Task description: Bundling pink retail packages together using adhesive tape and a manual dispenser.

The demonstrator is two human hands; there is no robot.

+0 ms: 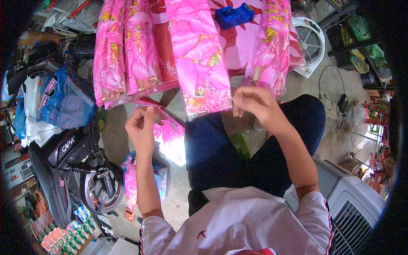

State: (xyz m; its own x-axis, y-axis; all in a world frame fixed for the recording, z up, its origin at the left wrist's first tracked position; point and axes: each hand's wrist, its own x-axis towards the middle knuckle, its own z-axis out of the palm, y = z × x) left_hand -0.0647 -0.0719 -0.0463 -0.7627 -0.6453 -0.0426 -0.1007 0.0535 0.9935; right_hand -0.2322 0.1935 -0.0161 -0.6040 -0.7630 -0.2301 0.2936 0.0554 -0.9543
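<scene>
A long pack in pink floral plastic wrap (202, 72) lies in front of me, its near end jutting past the table edge above my lap. My right hand (259, 106) is closed in a pinch beside that pack's lower right corner; what the fingertips hold, if anything, is too small to make out. Left of the pack, just below the table edge, my left hand (142, 123) has its thumb and fingers closed together, their contents unclear. A blue tape dispenser (235, 16) sits on the table beyond the pack.
Similar pink packs lie left (109, 55) and right (272, 51) on the red-and-pink floral tabletop (243, 49). Pink plastic (168, 134) hangs below the left edge. A black motorbike (63, 165) stands left, a white fan (309, 46) far right, and a grey air cooler (344, 191) near right.
</scene>
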